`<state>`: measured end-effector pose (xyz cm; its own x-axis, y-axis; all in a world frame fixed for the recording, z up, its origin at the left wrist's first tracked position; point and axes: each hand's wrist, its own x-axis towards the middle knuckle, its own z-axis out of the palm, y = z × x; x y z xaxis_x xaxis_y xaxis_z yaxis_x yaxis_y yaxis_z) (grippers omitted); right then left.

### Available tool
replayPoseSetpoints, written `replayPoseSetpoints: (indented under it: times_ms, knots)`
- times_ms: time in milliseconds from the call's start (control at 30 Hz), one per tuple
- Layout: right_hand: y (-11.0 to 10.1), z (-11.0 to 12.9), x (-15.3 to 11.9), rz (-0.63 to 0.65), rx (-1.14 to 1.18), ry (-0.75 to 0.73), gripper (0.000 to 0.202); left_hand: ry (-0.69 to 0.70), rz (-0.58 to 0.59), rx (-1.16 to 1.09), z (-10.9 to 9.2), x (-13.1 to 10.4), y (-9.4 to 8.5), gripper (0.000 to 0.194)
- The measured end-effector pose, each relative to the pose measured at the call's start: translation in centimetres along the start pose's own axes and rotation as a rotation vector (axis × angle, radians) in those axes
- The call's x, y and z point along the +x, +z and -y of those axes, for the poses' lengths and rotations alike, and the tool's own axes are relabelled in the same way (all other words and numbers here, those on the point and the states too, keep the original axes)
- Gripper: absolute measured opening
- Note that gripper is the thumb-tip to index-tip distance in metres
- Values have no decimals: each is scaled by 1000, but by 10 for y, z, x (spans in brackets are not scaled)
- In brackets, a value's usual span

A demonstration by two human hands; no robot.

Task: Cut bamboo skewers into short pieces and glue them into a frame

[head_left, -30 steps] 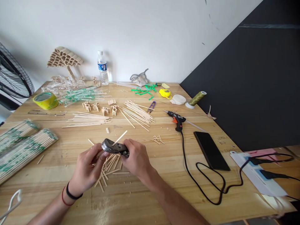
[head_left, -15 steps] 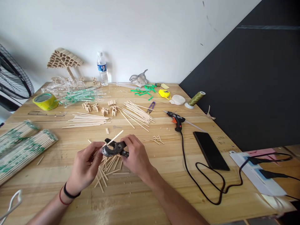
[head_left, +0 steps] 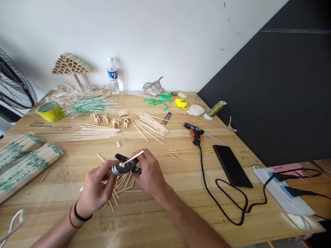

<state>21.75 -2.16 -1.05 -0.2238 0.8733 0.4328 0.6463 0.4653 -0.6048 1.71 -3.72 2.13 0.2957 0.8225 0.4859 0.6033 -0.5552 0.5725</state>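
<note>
My right hand (head_left: 148, 172) is closed round the handles of a black hand cutter (head_left: 124, 167) with a curved jaw. A thin pale wooden stick (head_left: 133, 157) lies across the cutter, slanting up to the right. At the jaw, my left hand (head_left: 99, 182) pinches with thumb and forefinger; the stick's lower end goes in between those fingers and is partly hidden. Beneath both hands is a loose heap of cut stick pieces (head_left: 126, 182), partly covered by the hands and tool. Further forward lie longer sticks (head_left: 95, 132) in a flat bunch.
A glue gun (head_left: 193, 132), its cord and a black phone (head_left: 232, 165) lie to the right, near a power strip (head_left: 287, 193). Bagged sticks (head_left: 33, 165) are on the left. Small stick assemblies (head_left: 116, 122), yellow tape (head_left: 50, 112) and a water bottle (head_left: 113, 77) stand further back.
The stick has shifted to the right through the cutter, its free end now nearer my right hand. My left hand has moved slightly right, close against the jaw.
</note>
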Motion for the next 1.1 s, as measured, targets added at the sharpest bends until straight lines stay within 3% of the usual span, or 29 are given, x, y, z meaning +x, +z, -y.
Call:
replayPoseSetpoints:
  times_ms: [367,500,600,700,833,967,1100]
  knots:
    - [-4,6,1,143,-185,124,19,9,-36,-3,-5,-1,2,8]
    - [-8,10,3,210,-241,193,10,-49,28,-65,-2,3,-3,17]
    - [-12,12,5,260,-236,239,7,-165,116,-109,12,11,-7,24]
    - [-14,13,6,292,-224,266,8,-304,80,-65,33,18,-7,32]
    - [-17,16,6,333,-231,285,11,-374,65,26,60,25,-2,37]
    - [-19,19,6,384,-260,301,10,-348,2,75,67,26,-1,35]
    - [-21,21,8,418,-298,315,15,-190,-71,-34,48,17,-4,30]
